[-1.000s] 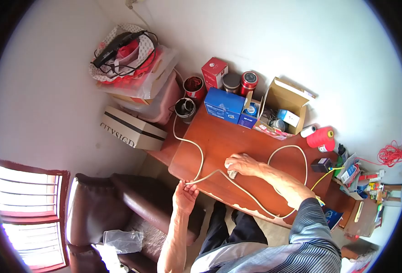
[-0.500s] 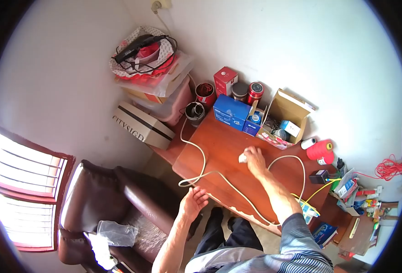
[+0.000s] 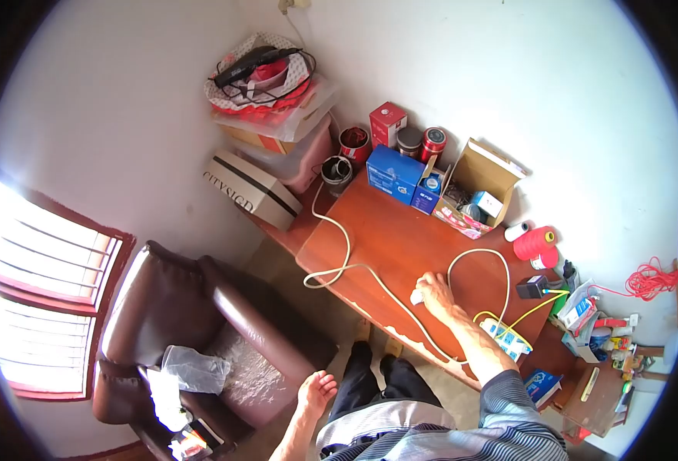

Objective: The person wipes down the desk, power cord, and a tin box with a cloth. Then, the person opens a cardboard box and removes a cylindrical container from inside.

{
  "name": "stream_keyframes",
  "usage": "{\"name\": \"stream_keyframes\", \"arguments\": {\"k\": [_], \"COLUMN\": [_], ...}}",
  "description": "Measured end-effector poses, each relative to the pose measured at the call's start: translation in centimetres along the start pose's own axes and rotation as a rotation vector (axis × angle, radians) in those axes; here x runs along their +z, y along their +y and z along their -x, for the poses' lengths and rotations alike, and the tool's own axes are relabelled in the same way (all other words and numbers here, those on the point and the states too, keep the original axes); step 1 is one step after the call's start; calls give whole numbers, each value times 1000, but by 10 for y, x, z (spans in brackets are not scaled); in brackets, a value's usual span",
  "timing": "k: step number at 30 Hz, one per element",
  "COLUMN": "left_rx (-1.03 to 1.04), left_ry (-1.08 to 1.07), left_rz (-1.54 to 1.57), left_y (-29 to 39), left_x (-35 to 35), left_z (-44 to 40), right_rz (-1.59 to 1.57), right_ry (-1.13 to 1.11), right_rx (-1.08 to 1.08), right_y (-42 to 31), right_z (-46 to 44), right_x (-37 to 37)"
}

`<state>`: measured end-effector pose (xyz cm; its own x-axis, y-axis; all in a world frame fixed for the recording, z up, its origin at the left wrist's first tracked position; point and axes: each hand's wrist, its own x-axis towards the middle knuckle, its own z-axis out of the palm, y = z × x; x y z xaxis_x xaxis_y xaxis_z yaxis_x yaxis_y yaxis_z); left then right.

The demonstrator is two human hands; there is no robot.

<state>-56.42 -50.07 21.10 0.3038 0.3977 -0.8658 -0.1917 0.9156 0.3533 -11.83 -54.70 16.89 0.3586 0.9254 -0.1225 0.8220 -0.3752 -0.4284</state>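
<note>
My right hand [image 3: 434, 292] is closed over a small white wad [image 3: 416, 297] and rests it on the reddish-brown table [image 3: 385, 246]. Whether the wad is cloth or tissue I cannot tell. A long cream cord [image 3: 369, 270] loops across the tabletop on both sides of this hand, with one bend over the front edge. My left hand [image 3: 317, 392] hangs in the air between the armchair and my legs. Its fingers are loosely curled and apart, with nothing in them.
Along the wall stand a blue box [image 3: 392, 173], an open carton [image 3: 489, 177] and red thread spools [image 3: 535, 243]. At the right lies a white power strip [image 3: 505, 340] with yellow cable. A brown armchair [image 3: 239, 300] stands left of the table.
My right hand has moved with the white wad toward the table's front edge. My left hand has dropped away from the table edge and the cord. The view has shifted slightly.
</note>
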Motion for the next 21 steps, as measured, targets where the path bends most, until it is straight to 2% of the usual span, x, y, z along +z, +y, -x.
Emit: {"name": "stream_keyframes", "arguments": {"k": [5, 7, 13, 17, 19, 21], "left_rx": [12, 19, 132, 85, 60, 48], "left_ry": [41, 106, 140, 179, 173, 148], "left_rz": [36, -30, -188, -177, -175, -160], "left_y": [-8, -4, 14, 14, 16, 15], "left_x": [-21, -16, -20, -42, -41, -41], "left_z": [15, 18, 25, 14, 12, 14], "right_rz": [-119, -161, -74, -45, 54, 15], "right_ry": [99, 235, 145, 98, 11, 2], "right_rx": [24, -150, -78, -18, 162, 159], "right_y": [-29, -38, -39, -16, -11, -16], "right_z": [-52, -80, -55, -10, 3, 18], "right_x": [10, 25, 28, 11, 11, 5]}}
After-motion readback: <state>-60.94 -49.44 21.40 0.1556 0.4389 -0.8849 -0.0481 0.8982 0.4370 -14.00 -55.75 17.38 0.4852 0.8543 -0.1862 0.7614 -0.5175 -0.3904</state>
